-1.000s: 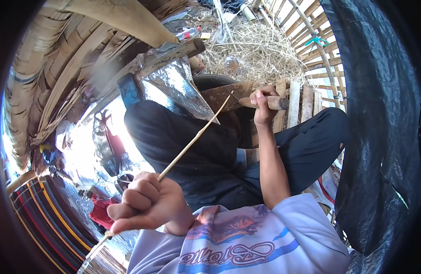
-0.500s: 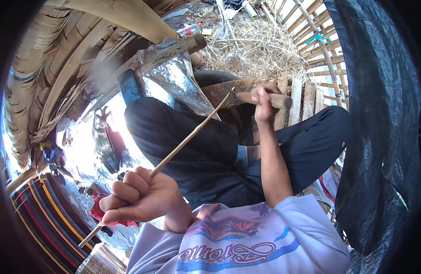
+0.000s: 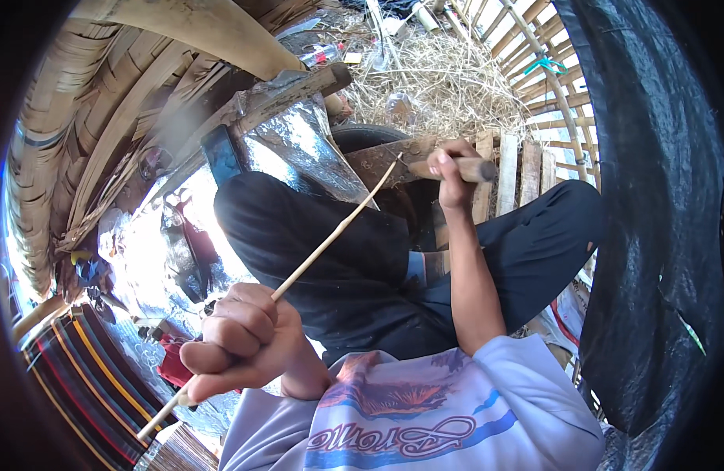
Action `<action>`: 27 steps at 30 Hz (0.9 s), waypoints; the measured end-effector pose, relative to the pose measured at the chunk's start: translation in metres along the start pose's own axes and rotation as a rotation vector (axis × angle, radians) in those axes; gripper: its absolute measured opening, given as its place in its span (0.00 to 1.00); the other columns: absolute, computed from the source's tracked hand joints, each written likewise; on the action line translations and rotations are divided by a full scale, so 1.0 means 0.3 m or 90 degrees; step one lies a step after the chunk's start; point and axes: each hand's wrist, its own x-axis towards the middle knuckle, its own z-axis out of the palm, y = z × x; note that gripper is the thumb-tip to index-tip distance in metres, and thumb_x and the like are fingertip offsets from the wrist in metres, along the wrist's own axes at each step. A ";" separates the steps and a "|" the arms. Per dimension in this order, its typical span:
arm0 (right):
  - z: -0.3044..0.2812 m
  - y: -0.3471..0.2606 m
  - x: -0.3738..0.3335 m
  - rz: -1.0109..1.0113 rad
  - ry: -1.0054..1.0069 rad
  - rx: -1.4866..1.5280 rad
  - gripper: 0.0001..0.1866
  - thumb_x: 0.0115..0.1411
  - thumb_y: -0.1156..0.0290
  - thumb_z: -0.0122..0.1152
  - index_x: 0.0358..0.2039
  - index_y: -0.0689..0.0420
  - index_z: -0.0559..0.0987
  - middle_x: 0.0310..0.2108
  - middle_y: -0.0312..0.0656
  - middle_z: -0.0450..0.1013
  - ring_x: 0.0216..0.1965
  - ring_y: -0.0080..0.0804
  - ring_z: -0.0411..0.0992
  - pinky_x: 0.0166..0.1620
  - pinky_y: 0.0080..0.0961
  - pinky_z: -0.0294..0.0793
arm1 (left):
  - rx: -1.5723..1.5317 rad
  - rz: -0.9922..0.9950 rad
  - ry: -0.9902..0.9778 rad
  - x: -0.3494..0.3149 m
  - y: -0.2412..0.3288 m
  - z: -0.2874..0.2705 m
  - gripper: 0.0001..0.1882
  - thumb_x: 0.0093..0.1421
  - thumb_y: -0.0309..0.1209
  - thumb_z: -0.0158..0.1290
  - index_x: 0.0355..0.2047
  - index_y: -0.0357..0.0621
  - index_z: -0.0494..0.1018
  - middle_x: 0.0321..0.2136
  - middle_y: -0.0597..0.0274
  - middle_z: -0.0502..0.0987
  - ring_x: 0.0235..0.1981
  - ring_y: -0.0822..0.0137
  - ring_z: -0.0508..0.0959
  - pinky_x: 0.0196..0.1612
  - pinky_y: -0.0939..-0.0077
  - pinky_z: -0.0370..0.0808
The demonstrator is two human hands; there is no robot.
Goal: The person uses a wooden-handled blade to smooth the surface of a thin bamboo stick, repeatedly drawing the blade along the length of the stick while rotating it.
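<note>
A long thin wooden stick (image 3: 324,247), pale and with a small knot, runs diagonally across my lap. My left hand (image 3: 240,334) is closed round its lower part, leaving a short end out below the fist. In my right hand (image 3: 454,173), beyond my crossed legs, is a tool with a thick round wooden handle (image 3: 477,170), gripped by curled fingers. The stick's far tip comes right up to the tool's front end. Whether they touch I cannot tell, and the tool's working part does not show clearly.
My dark-trousered legs (image 3: 315,228) lie crossed below the stick. Ahead are wooden slats (image 3: 528,177), a dark tyre (image 3: 366,135) and dry straw (image 3: 456,86). A phone (image 3: 221,153) rests beyond my left knee. Black plastic sheeting (image 3: 652,235) hangs at right, woven bamboo (image 3: 63,133) at left.
My left fist has turned slightly and shifted a little up and right along with the stick. My right hand and the tool handle have moved slightly left. Both grips hold.
</note>
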 end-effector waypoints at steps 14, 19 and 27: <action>0.020 0.036 0.003 -0.025 -0.077 -0.150 0.09 0.47 0.70 0.60 0.16 0.58 0.71 0.16 0.31 0.66 0.20 0.16 0.62 0.25 0.17 0.61 | -0.013 0.006 -0.098 -0.033 0.032 0.001 0.27 0.61 0.57 0.31 0.18 0.49 0.47 0.06 0.73 0.49 0.03 0.85 0.47 0.05 0.89 0.43; 0.003 0.056 0.010 -0.026 -0.075 -0.187 0.09 0.47 0.69 0.60 0.16 0.58 0.71 0.15 0.31 0.66 0.19 0.15 0.61 0.24 0.17 0.60 | 0.009 0.005 -0.069 -0.038 0.025 0.029 0.26 0.61 0.56 0.32 0.18 0.49 0.47 0.06 0.73 0.49 0.03 0.84 0.48 0.05 0.90 0.45; 0.001 0.045 0.014 0.035 -0.065 -0.190 0.11 0.48 0.68 0.60 0.17 0.58 0.71 0.15 0.31 0.65 0.19 0.16 0.61 0.24 0.17 0.60 | -0.023 0.012 -0.054 -0.040 0.027 0.025 0.26 0.62 0.55 0.34 0.17 0.51 0.47 0.06 0.76 0.49 0.04 0.87 0.46 0.08 0.91 0.40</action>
